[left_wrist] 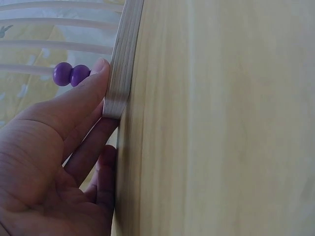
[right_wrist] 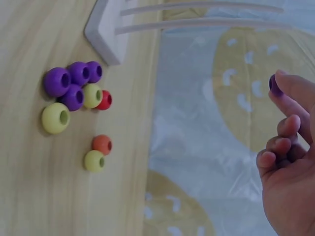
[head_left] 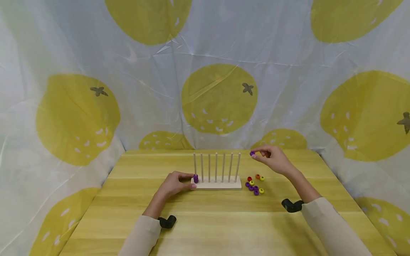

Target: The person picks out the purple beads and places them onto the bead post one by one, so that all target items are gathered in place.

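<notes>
A pale wooden peg board (head_left: 219, 186) with a row of several upright pegs stands on the table. Purple beads (head_left: 195, 179) are stacked at the bottom of its leftmost peg; two show in the left wrist view, partly behind the thumb. My left hand (head_left: 174, 184) grips the left end of the base (left_wrist: 123, 64), thumb on the front edge and fingers at the end and behind. To the right of the pegs, at about peg-top height, my right hand (head_left: 273, 160) pinches one purple bead (right_wrist: 275, 86) between thumb and index finger, its other fingers curled.
Loose beads lie right of the board: several purple beads (right_wrist: 57, 81), yellow beads (right_wrist: 55, 118), a red bead (right_wrist: 104, 100) and an orange bead (right_wrist: 102, 144). A lemon-print curtain (head_left: 221, 99) hangs behind the wooden table (head_left: 208, 227) and at both sides.
</notes>
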Motion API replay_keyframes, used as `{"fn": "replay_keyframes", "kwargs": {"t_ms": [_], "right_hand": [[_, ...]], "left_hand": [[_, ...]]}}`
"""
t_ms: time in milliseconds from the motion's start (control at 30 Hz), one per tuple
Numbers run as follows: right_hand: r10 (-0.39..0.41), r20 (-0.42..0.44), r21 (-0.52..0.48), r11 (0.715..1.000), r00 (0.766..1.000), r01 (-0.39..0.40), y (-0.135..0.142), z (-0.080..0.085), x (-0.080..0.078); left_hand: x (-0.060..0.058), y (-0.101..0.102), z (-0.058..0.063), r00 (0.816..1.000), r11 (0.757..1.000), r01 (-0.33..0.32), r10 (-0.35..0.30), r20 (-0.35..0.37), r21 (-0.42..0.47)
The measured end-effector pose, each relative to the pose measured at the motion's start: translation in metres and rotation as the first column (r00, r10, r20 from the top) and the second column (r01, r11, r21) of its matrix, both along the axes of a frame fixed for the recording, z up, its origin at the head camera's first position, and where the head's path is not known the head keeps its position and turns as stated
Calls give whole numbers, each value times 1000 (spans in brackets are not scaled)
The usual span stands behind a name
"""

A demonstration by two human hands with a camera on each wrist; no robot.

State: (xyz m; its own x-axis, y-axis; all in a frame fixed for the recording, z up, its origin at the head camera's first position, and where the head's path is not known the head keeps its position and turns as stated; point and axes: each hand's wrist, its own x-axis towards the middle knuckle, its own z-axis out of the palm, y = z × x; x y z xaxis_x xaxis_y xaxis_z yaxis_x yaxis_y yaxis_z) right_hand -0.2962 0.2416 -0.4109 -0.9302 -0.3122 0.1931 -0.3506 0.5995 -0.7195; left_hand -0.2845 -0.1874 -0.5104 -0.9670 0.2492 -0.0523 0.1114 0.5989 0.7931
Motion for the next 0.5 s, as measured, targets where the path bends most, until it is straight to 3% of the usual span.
{"fn": "replay_keyframes", "kwargs": {"t_ms": [500], "right_hand": [[24,-60,-26,999,998,-25,-33,32,-1]], "left_hand": [[-3,-2,-1,1000,1000,8,-8,-4,-12]]}}
